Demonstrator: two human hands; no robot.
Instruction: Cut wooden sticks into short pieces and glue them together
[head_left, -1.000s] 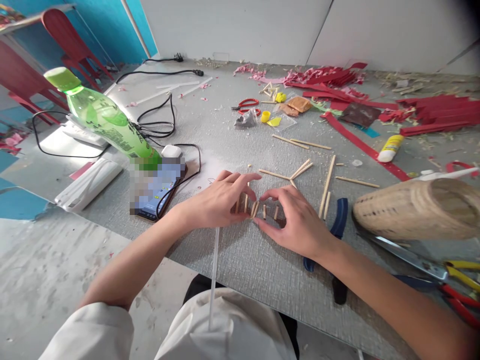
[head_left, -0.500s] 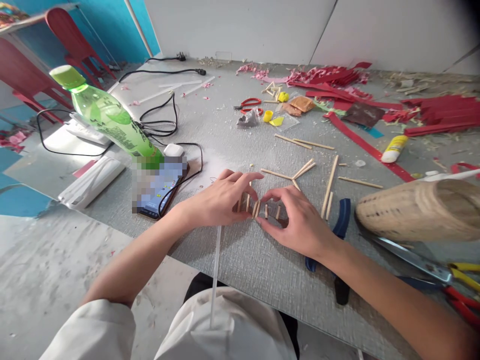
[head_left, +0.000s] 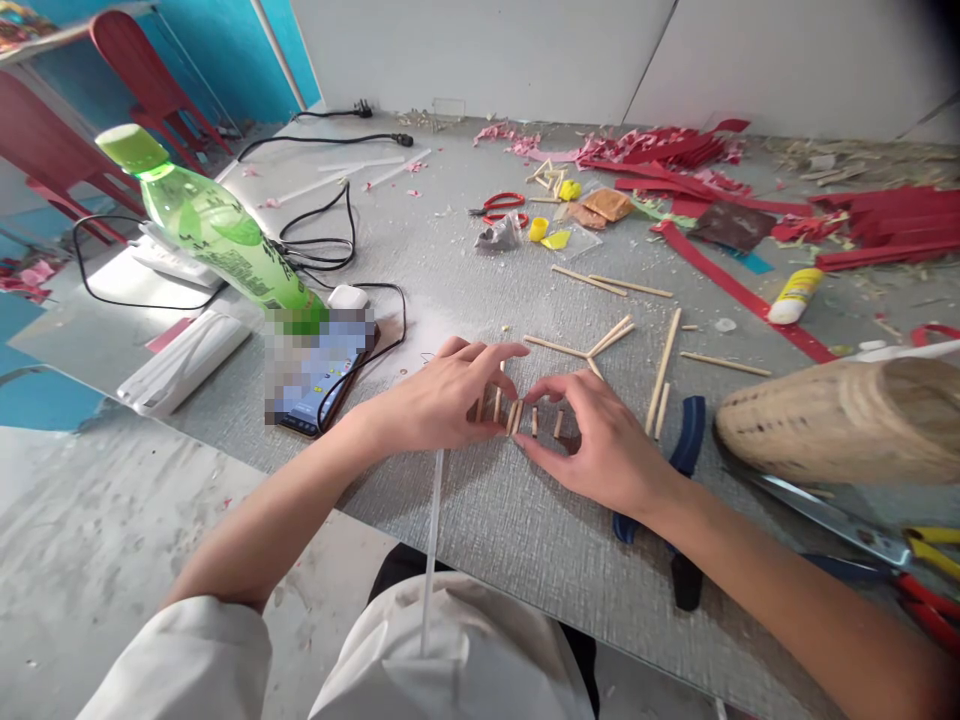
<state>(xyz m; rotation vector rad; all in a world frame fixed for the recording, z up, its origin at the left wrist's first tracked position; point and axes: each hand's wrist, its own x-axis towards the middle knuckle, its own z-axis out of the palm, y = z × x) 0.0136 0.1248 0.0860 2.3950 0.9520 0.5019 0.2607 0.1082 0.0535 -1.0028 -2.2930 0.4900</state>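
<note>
My left hand and my right hand meet near the table's front edge. Each pinches with thumb and index finger at two short wooden sticks held upright side by side between the fingertips; exactly which finger touches which stick is hard to make out. A short stick stands inside the curve of my right hand, with one more beside it. Under my left fingers other short sticks show in part. Longer wooden sticks lie just beyond my hands, some meeting in a Y shape.
At left are a phone, a green bottle and black cables. Blue-handled pliers, a bamboo cup and a glue stick lie at right. Red-handled scissors and red paper strips are farther back.
</note>
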